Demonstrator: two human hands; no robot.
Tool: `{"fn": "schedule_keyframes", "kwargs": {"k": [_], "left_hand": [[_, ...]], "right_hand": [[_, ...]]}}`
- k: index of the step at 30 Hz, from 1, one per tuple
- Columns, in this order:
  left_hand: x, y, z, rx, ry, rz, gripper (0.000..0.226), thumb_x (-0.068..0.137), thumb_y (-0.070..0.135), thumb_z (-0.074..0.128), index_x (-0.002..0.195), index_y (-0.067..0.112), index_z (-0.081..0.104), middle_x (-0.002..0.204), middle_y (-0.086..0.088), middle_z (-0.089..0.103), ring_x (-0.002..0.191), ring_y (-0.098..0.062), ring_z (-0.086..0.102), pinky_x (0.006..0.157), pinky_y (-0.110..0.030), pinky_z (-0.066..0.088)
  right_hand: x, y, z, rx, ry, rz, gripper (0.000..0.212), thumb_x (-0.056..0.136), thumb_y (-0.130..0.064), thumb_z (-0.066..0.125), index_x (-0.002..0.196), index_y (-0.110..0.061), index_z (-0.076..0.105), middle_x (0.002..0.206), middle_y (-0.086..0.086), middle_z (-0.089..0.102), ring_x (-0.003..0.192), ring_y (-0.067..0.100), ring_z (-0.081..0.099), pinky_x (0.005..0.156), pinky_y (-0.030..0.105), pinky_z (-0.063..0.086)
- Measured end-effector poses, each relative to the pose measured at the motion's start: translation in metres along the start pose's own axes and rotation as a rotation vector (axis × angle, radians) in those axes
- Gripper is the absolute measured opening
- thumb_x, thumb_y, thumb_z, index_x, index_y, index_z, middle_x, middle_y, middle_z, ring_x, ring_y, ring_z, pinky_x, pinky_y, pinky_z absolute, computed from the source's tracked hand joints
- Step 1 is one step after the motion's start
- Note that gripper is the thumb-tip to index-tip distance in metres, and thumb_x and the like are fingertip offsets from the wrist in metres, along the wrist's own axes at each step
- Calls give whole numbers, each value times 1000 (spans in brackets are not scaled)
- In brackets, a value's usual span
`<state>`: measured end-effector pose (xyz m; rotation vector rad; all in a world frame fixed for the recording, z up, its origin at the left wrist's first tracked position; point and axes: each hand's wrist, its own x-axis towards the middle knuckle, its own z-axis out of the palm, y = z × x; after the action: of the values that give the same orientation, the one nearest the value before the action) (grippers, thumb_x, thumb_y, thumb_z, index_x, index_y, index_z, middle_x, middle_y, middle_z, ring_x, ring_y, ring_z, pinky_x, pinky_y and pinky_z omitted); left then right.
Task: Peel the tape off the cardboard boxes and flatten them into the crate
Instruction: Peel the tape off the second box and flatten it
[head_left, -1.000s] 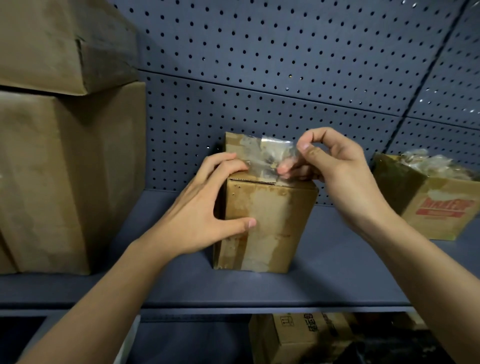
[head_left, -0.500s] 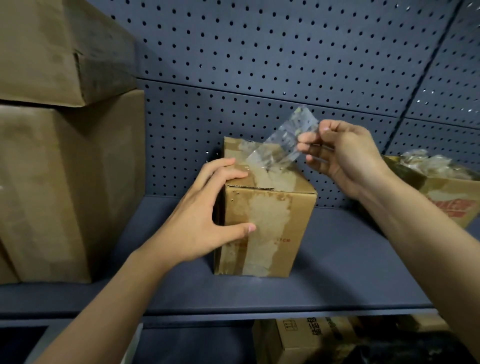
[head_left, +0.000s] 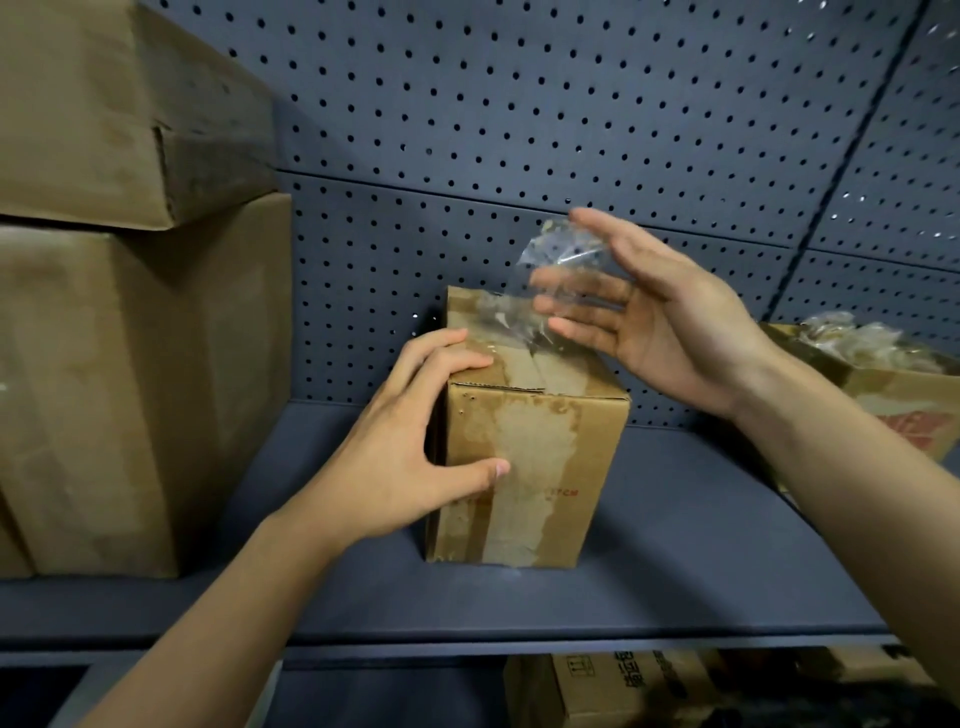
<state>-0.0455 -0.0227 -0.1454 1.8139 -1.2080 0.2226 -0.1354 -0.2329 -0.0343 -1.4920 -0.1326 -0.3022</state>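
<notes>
On the grey shelf (head_left: 701, 545) in front of the pegboard (head_left: 571, 104), centre frame, the small box (head_left: 530, 467) stands upright. Left hand (head_left: 410, 457) grips its top-left corner, fingers curled over the top edge, thumb flat across the front face. Right hand (head_left: 649, 322) hovers above the top-right, fingers straight and spread, pinching nothing; the tape strip (head_left: 561, 254) seems stuck to the fingertips by its adhesive, though blur makes contact unclear. Strip's lower end trails to the box top and looks bonded at the rear. Handling, my read: the box is light, stiff at the edges and soft on the panels, so brace it at corners like the left hand does. Front face is already scuffed where the liner tore, so pull low and slow. The tape is thin, clingy film that folds onto itself; it needs a proper pinch near the bond line, not a flat palm. Count: one tape strip, one small box in work, upper big box (head_left: 104, 104) on lower big box (head_left: 130, 389) at left, one open box (head_left: 893, 395) at right holding a clear wad (head_left: 857, 338), one printed box (head_left: 623, 686) on the level below. Six boxes minimum. No crate I can identify.
</notes>
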Motion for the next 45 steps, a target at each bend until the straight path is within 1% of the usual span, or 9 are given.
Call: {"fn": "schedule_keyframes", "kwargs": {"k": [5, 9, 13, 20, 25, 31, 38, 42, 45], "left_hand": [[-1, 0, 0, 2, 2, 10, 69, 68, 62, 72, 127, 60, 36, 150, 34, 18, 140, 6, 24, 114, -37, 29], [0, -1, 1, 1, 11, 20, 70, 69, 59, 74, 129, 54, 38, 151, 32, 19, 140, 7, 24, 113, -34, 30], [-1, -2, 1, 7, 13, 22, 70, 69, 60, 73, 129, 57, 37, 151, 33, 18, 141, 6, 24, 113, -33, 29], [0, 0, -1, 10, 0, 17, 70, 71, 55, 78, 129, 56, 37, 151, 34, 18, 142, 4, 24, 115, -41, 32], [-1, -1, -1, 16, 1, 18, 72, 73, 49, 82, 130, 53, 38, 151, 33, 18, 142, 3, 25, 115, -40, 32], [-1, 0, -1, 18, -6, 14, 72, 73, 50, 81, 131, 53, 38, 150, 35, 17, 142, 2, 25, 116, -41, 31], [-1, 0, -2, 26, -15, 15, 71, 73, 50, 81, 129, 54, 38, 149, 37, 16, 140, 8, 23, 114, -32, 28], [-1, 0, -2, 37, -20, 16, 71, 73, 50, 81, 129, 54, 38, 149, 38, 16, 140, 9, 23, 111, -27, 26], [-1, -1, -2, 30, -20, 16, 70, 73, 53, 80, 128, 55, 37, 149, 38, 16, 140, 9, 24, 110, -27, 25]], "right_hand": [[5, 5, 6, -343, -35, -142, 26, 102, -12, 48, 118, -17, 68, 117, 10, 71, 117, 25, 65, 105, 39, 49], [3, 8, 9, -868, -109, -181, 19, 94, -9, 65, 108, -16, 74, 108, -12, 72, 101, -1, 66, 90, 16, 50], [12, 17, 10, -1076, -44, -203, 13, 87, -14, 75, 97, -22, 77, 108, -15, 70, 99, 2, 67, 99, 30, 51], [21, 18, 25, -1245, 98, -163, 29, 94, -14, 64, 119, -27, 72, 108, -9, 71, 98, 1, 64, 93, 11, 46], [28, 11, 34, -1488, 77, 15, 26, 100, -23, 56, 112, -38, 73, 119, -16, 69, 117, 16, 55, 98, 39, 38], [33, 3, 22, -1415, -1, -21, 17, 94, -13, 65, 101, -21, 78, 99, -9, 74, 90, 3, 64, 71, 9, 45], [44, 9, 10, -1181, 275, -140, 27, 95, 6, 45, 90, -9, 66, 83, -6, 65, 64, 10, 67, 55, 16, 53], [52, 23, 1, -1278, 341, -223, 25, 93, 7, 47, 96, -9, 65, 94, -1, 63, 85, 16, 59, 77, 29, 49], [52, 23, 2, -1428, 185, -242, 27, 99, -2, 46, 109, -15, 68, 106, 3, 56, 99, 18, 51, 84, 27, 37]]}}
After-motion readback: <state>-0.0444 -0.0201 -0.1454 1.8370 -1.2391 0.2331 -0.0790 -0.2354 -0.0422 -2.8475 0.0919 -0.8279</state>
